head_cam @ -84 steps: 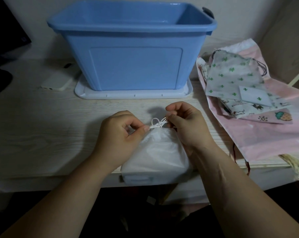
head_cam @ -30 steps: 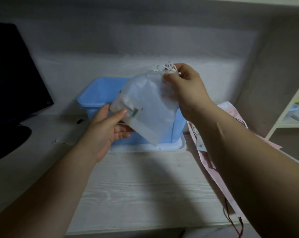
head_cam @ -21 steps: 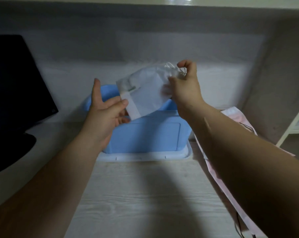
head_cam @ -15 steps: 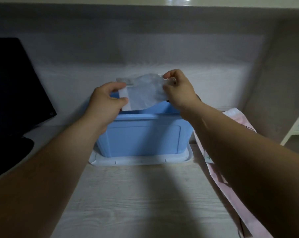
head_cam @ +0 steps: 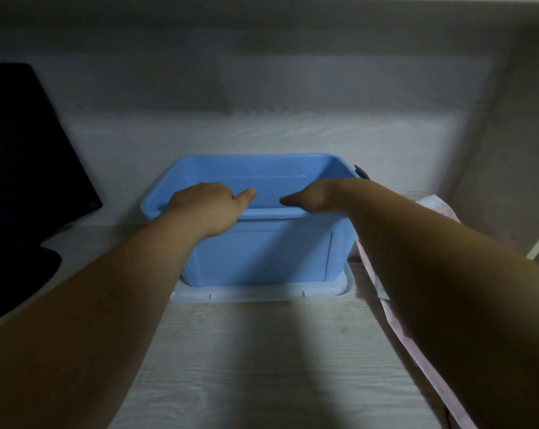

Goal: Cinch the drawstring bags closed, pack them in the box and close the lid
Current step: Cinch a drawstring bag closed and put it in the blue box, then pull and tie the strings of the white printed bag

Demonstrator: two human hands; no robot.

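The blue plastic box [head_cam: 263, 257] stands open at the back of the desk, on top of its white lid [head_cam: 262, 295]. Both my hands reach over the box's front rim and down inside it. My left hand [head_cam: 206, 209] shows its back and thumb; my right hand [head_cam: 316, 201] shows its wrist and thumb. The fingers of both hands are hidden behind the front wall. The white drawstring bag is out of sight, so I cannot tell whether either hand still holds it.
A pile of pink drawstring bags [head_cam: 396, 331] lies to the right of the box, partly under my right forearm. A black monitor [head_cam: 23, 150] stands at the left. Pale wooden desk top [head_cam: 246, 360] stretches in front of the box.
The white bag was cinched on the desk, lifted and held over the box by both hands. Both hands have since dropped below the rim and the bag is no longer visible.
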